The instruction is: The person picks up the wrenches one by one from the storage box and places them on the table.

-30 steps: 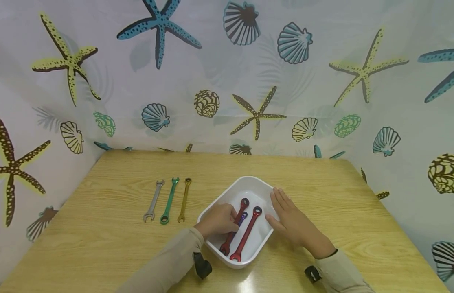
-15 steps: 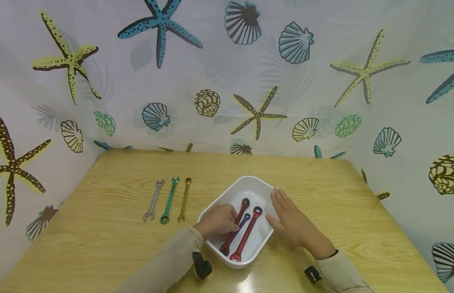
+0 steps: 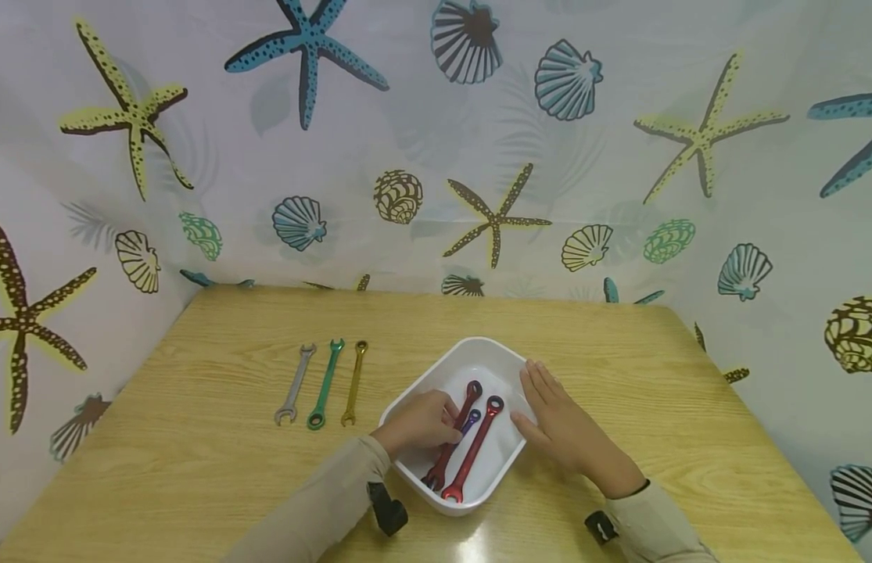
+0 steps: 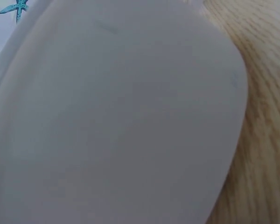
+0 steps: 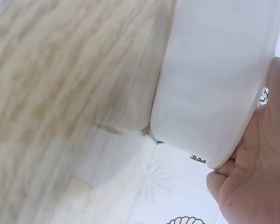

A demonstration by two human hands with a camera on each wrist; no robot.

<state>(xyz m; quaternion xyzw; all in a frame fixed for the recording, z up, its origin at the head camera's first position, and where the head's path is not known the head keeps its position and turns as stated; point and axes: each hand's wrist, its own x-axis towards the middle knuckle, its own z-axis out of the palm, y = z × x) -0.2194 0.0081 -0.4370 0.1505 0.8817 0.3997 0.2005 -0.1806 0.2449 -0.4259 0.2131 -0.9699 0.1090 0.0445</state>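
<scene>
In the head view, my left hand (image 3: 425,422) reaches over the left rim of a white plastic tray (image 3: 453,508), fingers curled and pinching the left red wrench (image 3: 471,399). That wrench lies slanted, its middle partly hidden by the fingers. A smaller purple wrench (image 3: 472,421) lies close beside it, much of its length hidden. To the right, a second red wrench (image 3: 474,450) lies apart from my fingers. My right hand (image 3: 565,426) rests straight-fingered on the tray's right rim. In the right wrist view, that hand (image 5: 256,163) lies along the rim; the left wrist view shows mostly the tray's outer wall (image 4: 130,116).
Left of the tray, a silver wrench (image 3: 296,385), a green wrench (image 3: 326,385) and a gold wrench (image 3: 354,385) lie side by side on the wooden table (image 3: 196,453). A fabric backdrop (image 3: 421,141) with starfish and shells stands behind and at both sides.
The left red wrench has shifted slightly to the right with my left fingers. The purple wrench's ring end has also slid a little to the right. My right hand has stayed in place.
</scene>
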